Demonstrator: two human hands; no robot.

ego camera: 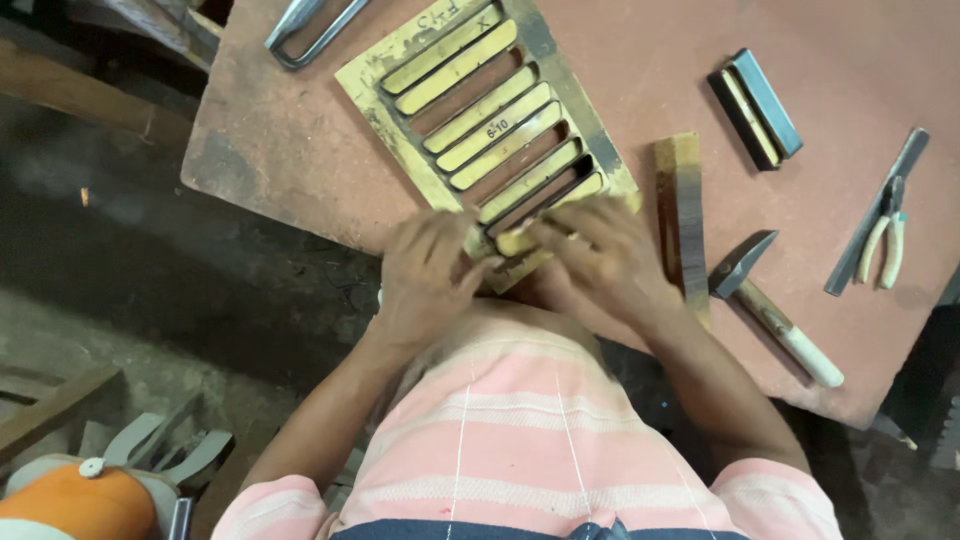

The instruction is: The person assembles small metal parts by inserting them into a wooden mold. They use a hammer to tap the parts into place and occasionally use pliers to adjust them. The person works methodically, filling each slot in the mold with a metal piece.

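Observation:
A yellowish slotted frame (400, 120) with several slats lies on the reddish table (300, 150), tilted toward me. My left hand (425, 275) presses on the frame's near corner. My right hand (605, 255) rests on the near edge beside it, fingers around the nearest yellow slat (515, 240). Both hands cover the frame's lower edge, so the exact grip is partly hidden.
A wooden block (682, 200) lies just right of my right hand. A hammer (770, 310), pliers (885, 240), a flat metal bar (860, 240) and a dark rectangular piece (755, 105) sit further right. A metal loop (310, 25) is at top left. An orange object (75, 500) sits below on the floor.

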